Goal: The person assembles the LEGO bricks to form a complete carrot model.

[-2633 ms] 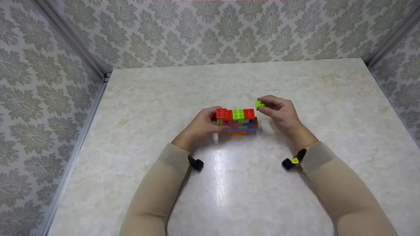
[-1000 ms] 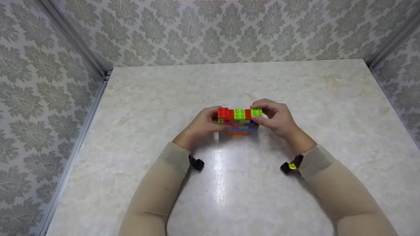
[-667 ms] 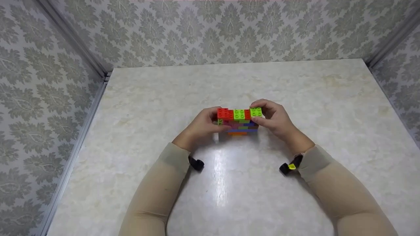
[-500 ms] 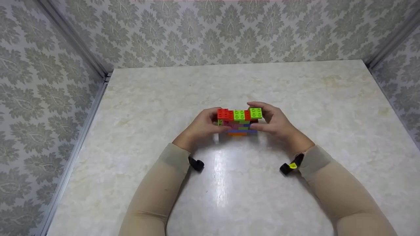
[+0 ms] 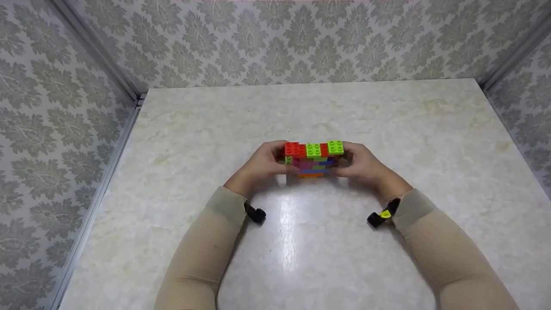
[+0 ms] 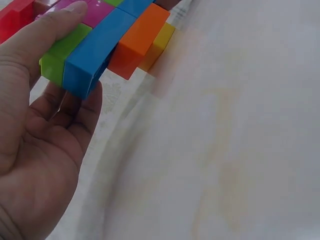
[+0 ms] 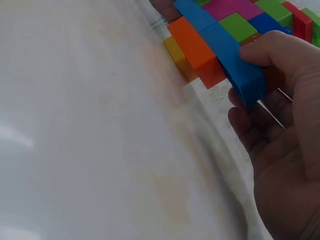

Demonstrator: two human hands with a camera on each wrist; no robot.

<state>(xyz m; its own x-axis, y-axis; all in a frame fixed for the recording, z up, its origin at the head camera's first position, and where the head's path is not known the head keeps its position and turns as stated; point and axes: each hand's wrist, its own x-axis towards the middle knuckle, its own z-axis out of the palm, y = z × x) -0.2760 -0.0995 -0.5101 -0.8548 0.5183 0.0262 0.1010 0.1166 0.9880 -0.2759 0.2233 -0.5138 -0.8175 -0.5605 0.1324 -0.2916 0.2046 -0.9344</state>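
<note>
A wall of stacked toy building bricks [image 5: 313, 150] stands between my hands, its studded top row red and lime green. My left hand [image 5: 263, 161] grips the left end, thumb on the near face. At the other end, my right hand [image 5: 360, 162] holds the lower courses, its thumb pressing a blue brick [image 7: 235, 55] in the right wrist view. A lime green brick [image 5: 335, 147] sits on the top row's right end, jutting slightly outward. Underneath, the narrower base shows an orange brick [image 6: 139, 42] and a yellow brick [image 6: 159, 47]. The fingers behind the wall are partly hidden.
The bricks are over a pale marbled table [image 5: 206, 129]. Patterned wall panels [image 5: 275, 43] rise behind it and at both sides. A black wrist device [image 5: 257, 215] hangs under the left wrist, and another black device [image 5: 376, 219] under the right.
The lime green brick, earlier pinched in my right hand beside the wall, now sits on its top right end. My right hand has let go of it and moved down to grip the wall's side.
</note>
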